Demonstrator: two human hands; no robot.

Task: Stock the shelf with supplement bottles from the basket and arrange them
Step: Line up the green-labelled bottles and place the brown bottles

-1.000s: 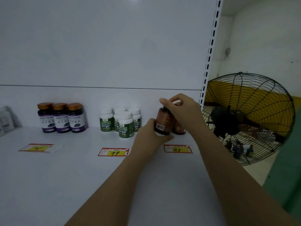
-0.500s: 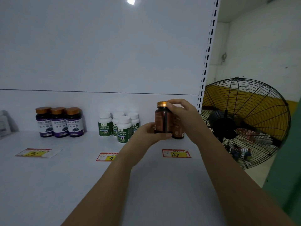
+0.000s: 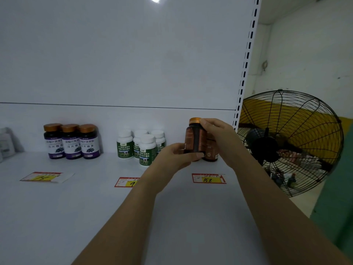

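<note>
A brown supplement bottle (image 3: 193, 137) with a gold cap stands upright at the back right of the white shelf (image 3: 57, 207). My left hand (image 3: 176, 154) grips its lower part from the front. My right hand (image 3: 219, 138) holds its upper part, fingers near the cap. A second brown bottle (image 3: 211, 150) stands behind it, mostly hidden by my right hand. Three purple-labelled bottles (image 3: 71, 141) with gold caps line up at the back left. Several white bottles with green labels (image 3: 141, 145) stand in the middle. No basket is in view.
Three price tags lie on the shelf: one at the left (image 3: 41, 176), one in the middle (image 3: 127, 181) partly under my left arm, one reading 158 (image 3: 208, 178). A slotted upright (image 3: 246, 60) ends the shelf at the right. A black caged fan (image 3: 288, 142) stands beyond it.
The brown bottle went from tilted, cap leaning away, to upright between both hands. It now sits close in front of the second brown bottle, and both hands keep hold of it.
</note>
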